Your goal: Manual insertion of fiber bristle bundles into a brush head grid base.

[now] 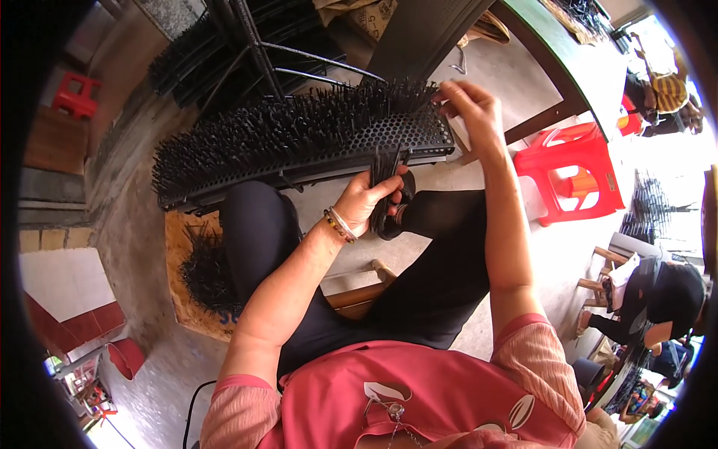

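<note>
In front of me stands a long black rack with a perforated plate [404, 133], tilted and running from lower left to upper right. Many thin black strips [269, 123] stand upright in its holes, while bare holes show along the near right part. My left hand [363, 203] is closed around a bundle of similar black strips [384, 168], held just below the near edge of the plate. At the rack's right end, my right hand [476, 112] has its fingers pinched together beside the outermost strips. What lies between those fingertips is too small to make out.
A pile of loose black strips [206, 273] lies on cardboard [183, 303] by my left knee. Behind the rack is a black metal frame [262, 56]. Red plastic stools [550, 168] stand at the right near a table [535, 22]. Other people sit farther right.
</note>
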The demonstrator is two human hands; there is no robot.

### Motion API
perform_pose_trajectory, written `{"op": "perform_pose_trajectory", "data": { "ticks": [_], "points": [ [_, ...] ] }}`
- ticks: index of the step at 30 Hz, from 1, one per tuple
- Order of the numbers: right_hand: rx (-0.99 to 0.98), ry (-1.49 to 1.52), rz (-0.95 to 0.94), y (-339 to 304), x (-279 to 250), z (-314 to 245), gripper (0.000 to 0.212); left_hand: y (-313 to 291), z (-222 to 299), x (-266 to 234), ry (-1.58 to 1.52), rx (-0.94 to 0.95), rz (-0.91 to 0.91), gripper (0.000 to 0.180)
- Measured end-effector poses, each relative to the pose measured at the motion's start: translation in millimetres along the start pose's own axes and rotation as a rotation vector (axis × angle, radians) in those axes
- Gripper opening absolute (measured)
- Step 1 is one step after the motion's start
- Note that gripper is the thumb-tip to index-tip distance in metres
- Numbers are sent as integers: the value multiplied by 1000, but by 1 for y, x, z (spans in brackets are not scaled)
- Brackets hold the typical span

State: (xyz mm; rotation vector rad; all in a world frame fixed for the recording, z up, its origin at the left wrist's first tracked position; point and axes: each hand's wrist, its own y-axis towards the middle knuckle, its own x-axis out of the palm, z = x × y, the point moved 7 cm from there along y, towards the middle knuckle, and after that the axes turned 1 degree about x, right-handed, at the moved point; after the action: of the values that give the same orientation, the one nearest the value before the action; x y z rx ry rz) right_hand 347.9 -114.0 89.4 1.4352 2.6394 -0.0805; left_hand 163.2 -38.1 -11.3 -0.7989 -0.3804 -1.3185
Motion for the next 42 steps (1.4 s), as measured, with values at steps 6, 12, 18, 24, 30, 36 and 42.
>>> {"op": "perform_pose_trajectory", "data": {
  "ticks": [6, 12, 18, 24, 30, 36, 42],
  "points": [
    [-264, -307, 317, 22, -38, 0, 22, 5, -9, -4, -63, -60, 22, 23],
    [-399, -465, 377, 22, -23, -2, 21, 1, -9, -6, -64, -83, 3, 28],
    [-389, -513, 357, 22, -18, 3, 21, -2, -6, 0, -94, -107, 2, 31],
    [-390, -508, 352, 20, -15, 3, 21, -1, -12, -6, -149, -132, 13, 27],
    [-450, -478, 300, 18, -10, -3, 20, 1, -19, -9, -175, -190, 30, 27],
    [-448, -459, 309, 17, -12, -2, 19, -2, -17, -5, -163, -180, 31, 27],
    [-505, -591, 198, 19, -1, 2, 16, -4, -13, -5, -122, -167, 46, 26]
  ]
}}
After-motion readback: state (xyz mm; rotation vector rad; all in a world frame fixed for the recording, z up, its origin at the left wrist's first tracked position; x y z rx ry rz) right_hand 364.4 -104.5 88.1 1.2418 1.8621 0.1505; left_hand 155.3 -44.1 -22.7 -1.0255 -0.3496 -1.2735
